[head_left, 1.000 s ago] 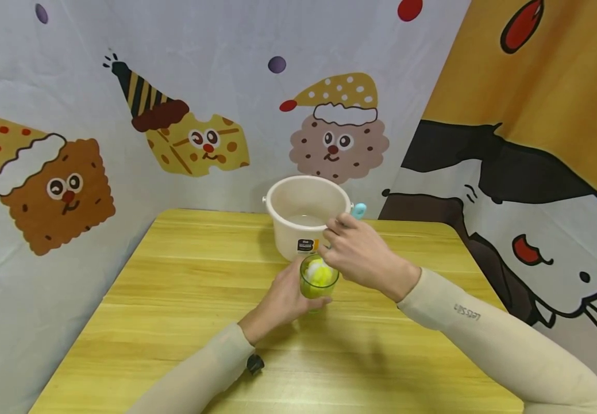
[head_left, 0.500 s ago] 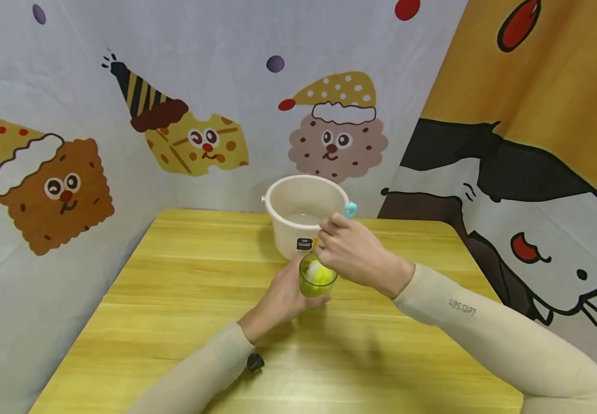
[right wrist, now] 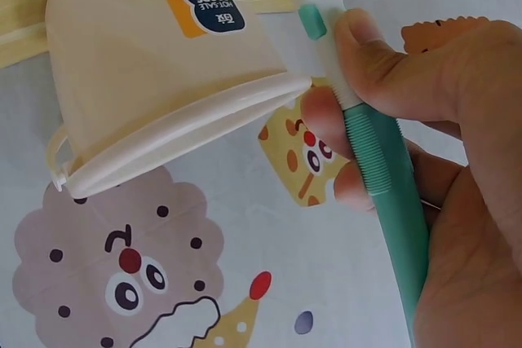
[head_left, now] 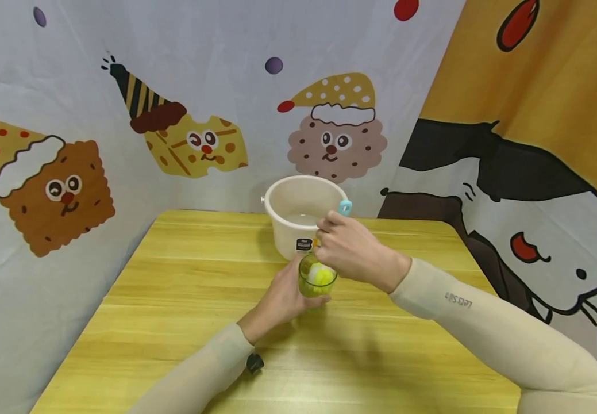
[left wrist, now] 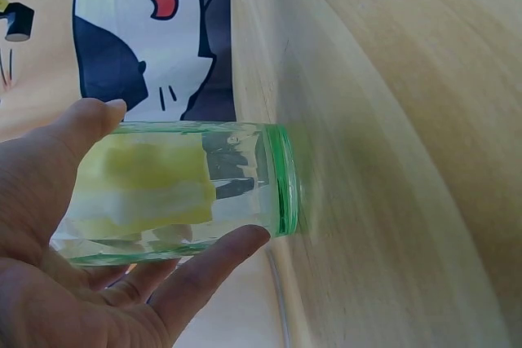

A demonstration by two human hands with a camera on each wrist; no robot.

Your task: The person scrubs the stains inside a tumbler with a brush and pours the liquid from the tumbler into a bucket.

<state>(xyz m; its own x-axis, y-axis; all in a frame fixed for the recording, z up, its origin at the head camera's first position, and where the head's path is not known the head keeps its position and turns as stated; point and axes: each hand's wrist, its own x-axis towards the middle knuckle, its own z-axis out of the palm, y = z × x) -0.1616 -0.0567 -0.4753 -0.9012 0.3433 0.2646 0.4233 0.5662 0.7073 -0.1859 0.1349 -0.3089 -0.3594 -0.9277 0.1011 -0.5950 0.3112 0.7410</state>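
My left hand (head_left: pixel 281 292) grips a clear green-tinted glass (left wrist: pixel 245 189), thumb on one side and fingers on the other. Its base seems to meet the table or sit very near it in the left wrist view. Inside the glass is the yellow and white sponge head (left wrist: pixel 143 185) of a cup brush. My right hand (head_left: pixel 355 250) holds the brush by its teal and white handle (right wrist: pixel 391 185), thumb and fingers curled around it. The handle's light-blue end (head_left: pixel 345 207) sticks up above that hand. Part of the brush neck is hidden by the right hand in the head view.
A cream bucket (head_left: pixel 281 230) with a label stands just behind the glass, close to my right hand. All this is on a wood-grain table (head_left: pixel 174 299). A cartoon-printed cloth (head_left: pixel 215 46) hangs behind it. A small black object (head_left: pixel 254 363) shows beside the left sleeve.
My right hand has shifted slightly left, and the brush handle's upper end has swung left toward the bucket rim. The left hand and glass stay nearly where they were.
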